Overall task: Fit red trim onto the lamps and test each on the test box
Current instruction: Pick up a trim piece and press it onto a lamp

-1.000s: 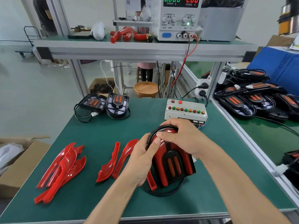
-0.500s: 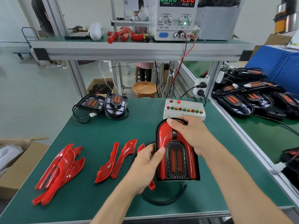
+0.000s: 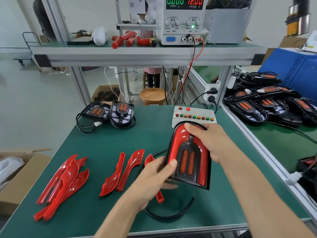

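Counter (image 3: 103, 143) space before the test box (image 3: 193, 115) is now occupied by the lamp (image 3: 188, 160), turned face-up since a second ago; red trim appears seated, so testing is judged next. It is grasped at its top by the right hand (image 3: 209, 141) and at its lower left edge by the left hand (image 3: 154, 177). Two untrimmed lamps (image 3: 109, 112) are counted at rear left, three loose trims (image 3: 123, 170) centrally, a piled heap (image 3: 63, 182) uncounted.

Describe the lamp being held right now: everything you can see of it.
The lamp is an arch-shaped black housing, looks plastic, with glossy red trim around its curved top and both sides and two orange vertical bars in a textured centre panel. It is tilted up, face toward the camera, just before the test box. The left hand grips its lower left edge; the right hand covers its upper right.
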`<action>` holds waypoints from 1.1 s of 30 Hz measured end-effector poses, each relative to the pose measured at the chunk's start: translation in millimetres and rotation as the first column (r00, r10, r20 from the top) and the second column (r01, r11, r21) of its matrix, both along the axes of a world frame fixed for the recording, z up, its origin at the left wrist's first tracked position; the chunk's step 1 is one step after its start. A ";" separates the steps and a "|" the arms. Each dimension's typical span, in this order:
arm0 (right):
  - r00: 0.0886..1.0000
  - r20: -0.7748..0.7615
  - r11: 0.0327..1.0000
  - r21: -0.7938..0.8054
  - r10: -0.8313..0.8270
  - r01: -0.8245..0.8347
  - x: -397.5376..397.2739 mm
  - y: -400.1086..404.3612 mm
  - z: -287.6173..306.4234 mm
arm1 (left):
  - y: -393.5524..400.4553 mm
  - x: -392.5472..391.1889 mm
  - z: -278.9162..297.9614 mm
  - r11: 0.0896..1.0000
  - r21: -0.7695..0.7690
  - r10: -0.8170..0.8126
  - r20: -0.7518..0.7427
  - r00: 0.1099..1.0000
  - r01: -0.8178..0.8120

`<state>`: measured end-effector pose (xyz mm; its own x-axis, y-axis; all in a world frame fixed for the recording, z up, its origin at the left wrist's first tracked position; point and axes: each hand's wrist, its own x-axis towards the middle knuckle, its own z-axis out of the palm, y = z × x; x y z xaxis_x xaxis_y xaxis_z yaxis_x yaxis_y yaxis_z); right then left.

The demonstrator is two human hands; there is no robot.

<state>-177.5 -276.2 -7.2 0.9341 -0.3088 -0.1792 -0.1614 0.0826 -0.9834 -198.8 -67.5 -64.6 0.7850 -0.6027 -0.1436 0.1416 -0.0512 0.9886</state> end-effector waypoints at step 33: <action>0.940 -0.012 0.940 0.024 -0.340 0.341 -112.5 -64.2 -64.7 | 27.9 21.0 -7.7 0.773 0.244 0.380 0.561 0.735 -0.585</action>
<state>-290.0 -340.5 -71.9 0.7725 -0.6035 -0.1977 -0.1265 0.1588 -0.9792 -177.7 -39.6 -72.3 0.9791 -0.0949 0.1797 -0.2031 -0.4884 0.8487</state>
